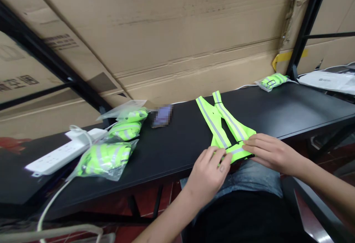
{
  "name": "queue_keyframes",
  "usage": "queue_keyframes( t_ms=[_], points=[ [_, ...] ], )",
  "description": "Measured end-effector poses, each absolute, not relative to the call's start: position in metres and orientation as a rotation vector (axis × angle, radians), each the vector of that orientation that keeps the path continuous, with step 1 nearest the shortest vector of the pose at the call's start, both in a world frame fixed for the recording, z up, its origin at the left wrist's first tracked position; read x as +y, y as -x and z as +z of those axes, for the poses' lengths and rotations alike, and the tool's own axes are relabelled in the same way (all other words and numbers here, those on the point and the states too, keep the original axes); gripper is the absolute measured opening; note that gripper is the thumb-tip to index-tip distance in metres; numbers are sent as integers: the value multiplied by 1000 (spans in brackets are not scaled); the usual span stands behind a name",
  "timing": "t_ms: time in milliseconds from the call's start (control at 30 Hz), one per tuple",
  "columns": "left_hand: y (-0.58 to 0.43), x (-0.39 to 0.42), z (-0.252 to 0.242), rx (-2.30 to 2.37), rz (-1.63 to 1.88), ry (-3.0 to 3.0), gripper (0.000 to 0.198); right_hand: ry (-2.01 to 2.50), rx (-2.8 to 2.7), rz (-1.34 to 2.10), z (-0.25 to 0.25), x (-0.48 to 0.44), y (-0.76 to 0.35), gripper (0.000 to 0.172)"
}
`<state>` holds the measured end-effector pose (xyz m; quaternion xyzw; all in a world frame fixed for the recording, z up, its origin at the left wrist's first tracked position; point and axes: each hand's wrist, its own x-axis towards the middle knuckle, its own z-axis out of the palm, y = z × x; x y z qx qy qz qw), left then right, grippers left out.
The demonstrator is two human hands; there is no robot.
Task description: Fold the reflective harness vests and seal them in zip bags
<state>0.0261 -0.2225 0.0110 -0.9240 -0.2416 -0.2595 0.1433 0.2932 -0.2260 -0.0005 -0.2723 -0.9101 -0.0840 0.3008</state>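
A neon yellow-green reflective vest (217, 124) with silver stripes lies on the black table, its two shoulder straps pointing toward the back. Its waist band runs along the table's front edge, between my hands. My left hand (208, 169) has its fingers curled over the left end of the band. At the band's right end, my right hand (270, 152) grips the fabric with its fingers on top; the thumb is hidden. Both hands touch the vest, which is partly folded near the band.
Several bagged vests (107, 158) lie at the left beside a white power strip (63, 154) with a cable. A blurred phone-like object (162, 116) sits near the back. One bagged vest (273, 81) and a white package (327, 82) are at the right. Cardboard (177, 32) lines the back.
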Motion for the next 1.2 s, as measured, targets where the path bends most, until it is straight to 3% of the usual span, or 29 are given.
queue_keyframes(
  t_ms=[133, 233, 333, 500, 633, 800, 933, 1033, 1200],
  points=[
    [-22, -219, 22, -738, -823, 2768, 19, 802, -2427, -80, 10, -223, -296, 30],
    [-23, -198, 38, -1080, -854, 2979, 22, 961, -2452, 75, 29, -204, -295, 30],
    [-28, -170, 47, -1448, -772, 3131, 20, 1085, -2489, 244, 43, -175, -293, 37],
    [-39, -137, 34, -1554, -618, 3031, 21, 1141, -2558, 375, 34, -133, -293, 41],
    [-44, -142, 23, -1458, -736, 2813, 17, 1227, -2379, 233, 15, -131, -292, 44],
    [-41, -165, 22, -1125, -624, 2758, 27, 1030, -2373, -118, 14, -158, -289, 29],
    [-32, -172, 21, -1057, -642, 2811, 38, 962, -2397, 34, 16, -176, -299, 31],
    [-28, -171, 19, -1054, -670, 2842, 25, 953, -2355, 216, 13, -181, -310, 43],
    [-30, -168, 28, -1065, -635, 2919, 23, 955, -2319, 281, 9, -182, -313, 34]
  ],
)
